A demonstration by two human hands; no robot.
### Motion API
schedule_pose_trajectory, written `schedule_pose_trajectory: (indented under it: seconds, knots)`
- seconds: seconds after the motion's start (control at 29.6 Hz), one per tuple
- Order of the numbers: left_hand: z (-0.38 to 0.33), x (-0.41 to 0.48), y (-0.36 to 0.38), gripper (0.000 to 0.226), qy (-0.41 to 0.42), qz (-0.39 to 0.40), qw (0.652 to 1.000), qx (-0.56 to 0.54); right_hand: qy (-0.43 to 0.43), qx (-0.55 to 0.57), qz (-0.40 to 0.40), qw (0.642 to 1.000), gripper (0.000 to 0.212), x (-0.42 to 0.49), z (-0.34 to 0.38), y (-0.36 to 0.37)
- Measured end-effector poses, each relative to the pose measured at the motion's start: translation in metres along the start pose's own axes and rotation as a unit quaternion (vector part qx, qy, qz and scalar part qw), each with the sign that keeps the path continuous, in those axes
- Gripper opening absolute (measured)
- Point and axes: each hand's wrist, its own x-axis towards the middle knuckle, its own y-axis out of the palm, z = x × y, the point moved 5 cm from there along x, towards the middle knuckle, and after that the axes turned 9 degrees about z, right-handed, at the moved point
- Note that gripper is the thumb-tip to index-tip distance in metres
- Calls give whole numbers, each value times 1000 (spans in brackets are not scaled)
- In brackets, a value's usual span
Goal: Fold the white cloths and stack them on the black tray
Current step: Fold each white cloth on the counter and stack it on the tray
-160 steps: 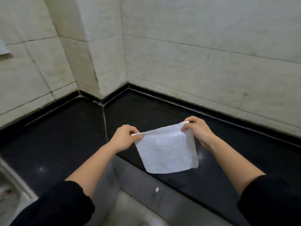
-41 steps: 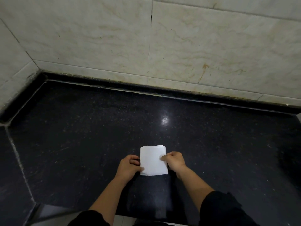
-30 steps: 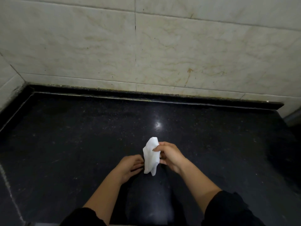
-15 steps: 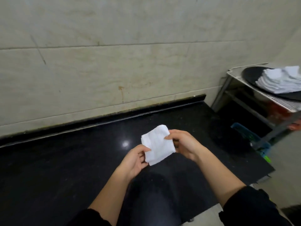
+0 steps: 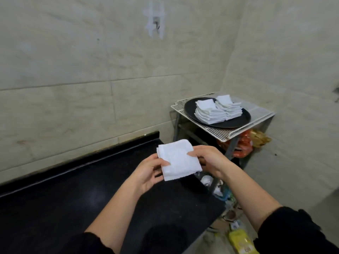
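- A folded white cloth (image 5: pixel 178 159) is pinched on its left edge by the thumb and fingers of the left hand (image 5: pixel 149 170), closed on the fabric.
- Its right edge is gripped by the right hand (image 5: pixel 211 160), thumb on top, the other fingers hidden beneath.
- The cloth is held in the air above the right end of the black counter (image 5: pixel 77 195), touching nothing else.
- Both forearms are bare, with black sleeves (image 5: pixel 293 233) at the lower edge.
- Two stacks of folded cloths (image 5: pixel 218 110) are seen side by side on the black tray (image 5: pixel 236 121).
- The tray is carried by a white wire rack (image 5: pixel 225 133) in the wall corner, beyond the counter's right end.
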Motion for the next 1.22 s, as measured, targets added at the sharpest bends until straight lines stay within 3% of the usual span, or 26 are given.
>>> schedule_pose_trajectory:
  seconds: [0.2, 0.44, 0.54, 0.61, 0.71, 0.88, 0.95, 1.08, 1.22]
  knots:
    - [-25, 75, 98, 27, 10, 41, 999, 26, -33, 14, -38, 999, 24, 2, 36, -114]
    - [-55, 148, 163, 27, 36, 57, 992, 110, -66, 12, -87, 994, 34, 31, 69, -206]
    - [-74, 189, 188, 25, 41, 54, 990, 127, -70, 13, -92, 993, 23, 50, 92, -240]
    - [-98, 266, 220, 20, 52, 34, 988, 142, -76, 1, -98, 992, 12, 98, 122, -304]
    - [-121, 291, 237, 17, 60, 35, 985, 160, -85, -5, -100, 991, 11, 122, 145, -330]
    - [-143, 325, 232, 14, 59, -16, 982, 180, -80, -17, -66, 994, 9, 177, 165, -345]
    - [-154, 339, 218, 16, 68, -78, 980, 173, -69, -53, 10, 996, 9, 216, 176, -339]
    - [-148, 332, 183, 14, 58, -135, 977, 155, -57, -154, 77, 984, 2, 243, 175, -310]
    - [-127, 332, 165, 18, 36, -166, 975, 145, -68, -271, 81, 957, 23, 258, 166, -296]
